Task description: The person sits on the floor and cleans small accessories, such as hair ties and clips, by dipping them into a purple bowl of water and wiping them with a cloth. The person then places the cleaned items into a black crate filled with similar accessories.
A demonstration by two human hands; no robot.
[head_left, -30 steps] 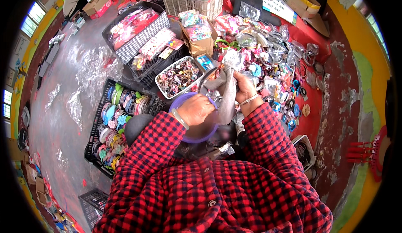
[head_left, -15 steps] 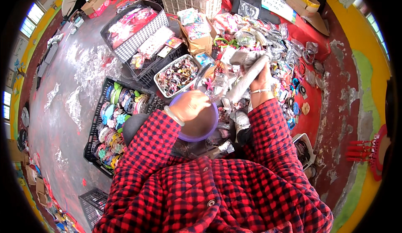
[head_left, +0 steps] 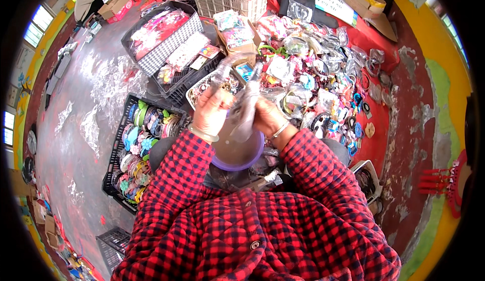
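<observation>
Both my hands are held close together above a purple-rimmed basin [head_left: 261,149]. My right hand [head_left: 269,116] is closed around a crumpled greyish plastic bag [head_left: 246,104] that hangs over the basin. My left hand [head_left: 212,110], just left of the bag, has its fingers curled around a curved greyish thing [head_left: 222,74] that rises above the knuckles; motion smears it, so its kind cannot be told. A white basket of small hair ties [head_left: 192,95] lies just beyond my left hand, partly hidden by it.
On my left, a black crate [head_left: 108,182] is filled with colourful headbands. Ahead are a grey crate of packets [head_left: 174,41], a cardboard box [head_left: 241,54] and a beige crate [head_left: 227,6]. Loose packaged hair accessories [head_left: 323,79] cover the red cloth to the right. Someone sits far left [head_left: 86,3].
My right hand has brought the greyish bag leftward, from over the pile to above the basin. My left hand has lifted from the basin and now grips the blurred curved thing.
</observation>
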